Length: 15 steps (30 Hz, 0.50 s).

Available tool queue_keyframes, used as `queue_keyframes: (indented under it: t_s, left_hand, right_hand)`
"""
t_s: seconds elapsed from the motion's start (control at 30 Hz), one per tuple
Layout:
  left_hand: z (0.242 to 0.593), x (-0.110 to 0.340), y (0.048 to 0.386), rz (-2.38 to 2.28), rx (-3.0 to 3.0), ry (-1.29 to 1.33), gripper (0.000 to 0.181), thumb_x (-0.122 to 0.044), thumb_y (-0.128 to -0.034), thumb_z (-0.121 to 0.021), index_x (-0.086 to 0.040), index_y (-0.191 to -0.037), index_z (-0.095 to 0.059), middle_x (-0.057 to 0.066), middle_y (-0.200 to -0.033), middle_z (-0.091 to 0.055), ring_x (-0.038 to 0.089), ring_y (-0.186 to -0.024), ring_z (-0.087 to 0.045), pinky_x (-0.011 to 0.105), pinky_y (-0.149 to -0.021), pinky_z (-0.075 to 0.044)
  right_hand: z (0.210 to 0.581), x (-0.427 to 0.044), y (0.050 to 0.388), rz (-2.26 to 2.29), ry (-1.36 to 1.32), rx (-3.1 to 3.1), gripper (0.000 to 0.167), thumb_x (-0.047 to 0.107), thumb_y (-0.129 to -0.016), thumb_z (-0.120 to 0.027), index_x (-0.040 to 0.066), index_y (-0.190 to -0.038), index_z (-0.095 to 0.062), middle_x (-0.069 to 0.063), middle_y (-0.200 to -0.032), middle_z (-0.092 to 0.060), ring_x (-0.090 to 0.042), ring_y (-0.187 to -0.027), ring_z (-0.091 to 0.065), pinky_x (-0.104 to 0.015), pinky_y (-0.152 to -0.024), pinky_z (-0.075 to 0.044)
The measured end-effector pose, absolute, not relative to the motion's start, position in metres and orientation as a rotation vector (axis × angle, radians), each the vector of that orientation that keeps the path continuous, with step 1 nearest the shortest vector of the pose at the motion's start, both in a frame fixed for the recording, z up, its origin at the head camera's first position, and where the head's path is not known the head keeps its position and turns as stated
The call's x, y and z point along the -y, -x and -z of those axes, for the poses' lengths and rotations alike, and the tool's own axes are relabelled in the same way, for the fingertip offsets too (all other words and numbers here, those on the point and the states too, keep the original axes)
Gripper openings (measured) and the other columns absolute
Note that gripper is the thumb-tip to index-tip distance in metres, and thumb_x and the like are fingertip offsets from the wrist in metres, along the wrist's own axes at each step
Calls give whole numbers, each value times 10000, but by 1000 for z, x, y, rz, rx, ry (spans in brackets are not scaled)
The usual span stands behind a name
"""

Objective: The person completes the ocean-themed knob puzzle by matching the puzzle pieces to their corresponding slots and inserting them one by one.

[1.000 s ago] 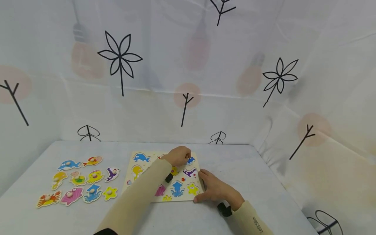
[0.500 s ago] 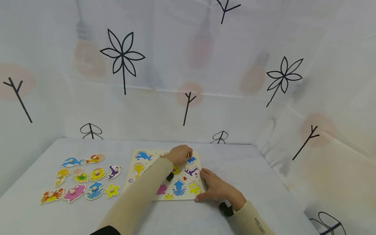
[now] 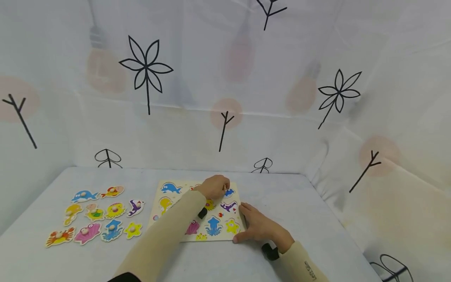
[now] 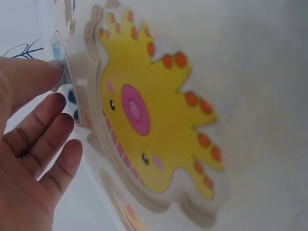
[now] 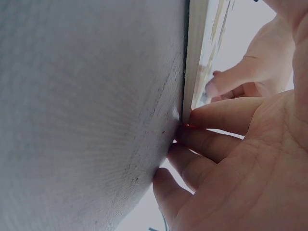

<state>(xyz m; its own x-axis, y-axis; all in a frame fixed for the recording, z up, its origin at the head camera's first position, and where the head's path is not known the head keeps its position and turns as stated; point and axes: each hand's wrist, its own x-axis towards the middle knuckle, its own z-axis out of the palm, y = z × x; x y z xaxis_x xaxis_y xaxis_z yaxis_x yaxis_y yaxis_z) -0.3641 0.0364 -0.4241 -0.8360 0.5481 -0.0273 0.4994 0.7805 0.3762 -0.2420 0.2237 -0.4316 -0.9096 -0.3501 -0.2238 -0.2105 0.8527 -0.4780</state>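
Note:
A pale puzzle board [image 3: 220, 237] with printed sea-animal recesses lies in front of me. Reaching across it, my left hand [image 3: 212, 187] pinches the small knob of a blue puzzle piece [image 3: 230, 192] at the far right corner. Thumb and fingertips close around that piece in the left wrist view, largely covering it; whether it sits flat in its recess I cannot tell. A yellow octopus recess [image 4: 139, 110] fills the middle of that view. My right hand [image 3: 258, 224] rests at the near right corner, its extended fingers [image 5: 224, 115] along the side edge and thumb by the front edge.
Several loose knobbed pieces lie left of the board, among them a whale [image 3: 84, 196], a crab [image 3: 60, 236], a squid [image 3: 112, 230] and a starfish [image 3: 133, 230]. White cloth covers the table [image 3: 282, 196]. A patterned curtain [image 3: 183, 137] hangs behind it.
The whole head view shifts slightly. Both hands keep their places on the board, and the loose pieces stay where they lie.

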Motion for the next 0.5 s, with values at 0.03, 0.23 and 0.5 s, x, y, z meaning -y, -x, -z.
queue_keyframes:
  t_s: [0.03, 0.23, 0.5]
  left_hand:
    - [423, -35, 363, -530, -2838, -844, 169, -193, -905, -626, -170, -1072, -648, -43, -1014, -600, 127, -873, -519, 304, -855, -459]
    - [412, -20, 353, -476, -2855, -859, 276, -258, -898, -658, -192, -1162, -610, -23, -1103, -592, 134, -943, -533, 333, -920, -452]
    - [400, 14, 332, -439, -2855, -946, 292, -282, -875, -692, -172, -1136, -622, -20, -1018, -583, 140, -909, -535, 322, -863, -467]
  right_hand:
    - [432, -224, 242, 656, 420, -2723, 1105, 574, -622, -809, 80, -1480, -319, -123, -1545, -229, -344, -1404, -226, -546, -1083, -240]
    - [432, -224, 242, 649, 408, -2733, 1115, 590, -614, -806, 81, -1480, -320, -119, -1549, -224, -346, -1407, -219, -552, -1083, -235]
    - [433, -223, 242, 626, 428, -2758, 1113, 593, -605, -810, 73, -1468, -337, -134, -1536, -249, -349, -1394, -244, -553, -1078, -246]
